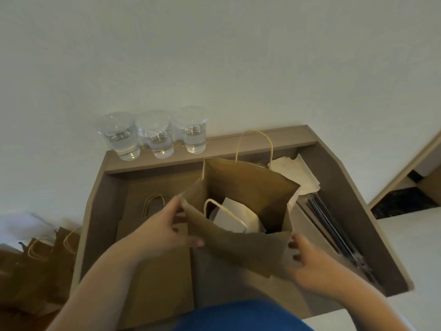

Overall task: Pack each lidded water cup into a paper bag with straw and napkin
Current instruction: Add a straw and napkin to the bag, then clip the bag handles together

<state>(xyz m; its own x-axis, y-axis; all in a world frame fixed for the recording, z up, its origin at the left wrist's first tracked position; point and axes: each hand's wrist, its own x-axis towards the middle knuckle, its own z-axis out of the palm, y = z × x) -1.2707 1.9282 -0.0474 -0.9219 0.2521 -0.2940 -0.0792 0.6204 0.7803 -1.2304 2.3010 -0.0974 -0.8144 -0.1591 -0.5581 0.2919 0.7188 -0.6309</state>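
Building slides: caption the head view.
Left hand grips open paper bag, right hand at its side; napkin inside, three cups behind.

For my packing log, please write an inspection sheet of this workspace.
Surface: grey-brown recessed counter, ledge behind.
Job's things: open paper bag holding a napkin; three lidded water cups on the ledge; flat paper bags, napkin stack, black straws in the recess.
Clutter: nothing seen.
Hands: left hand grips the bag's left edge; right hand touches its right side, blurred.
Cables: nothing seen.
Surroundings: white wall; brown handled bags at left.
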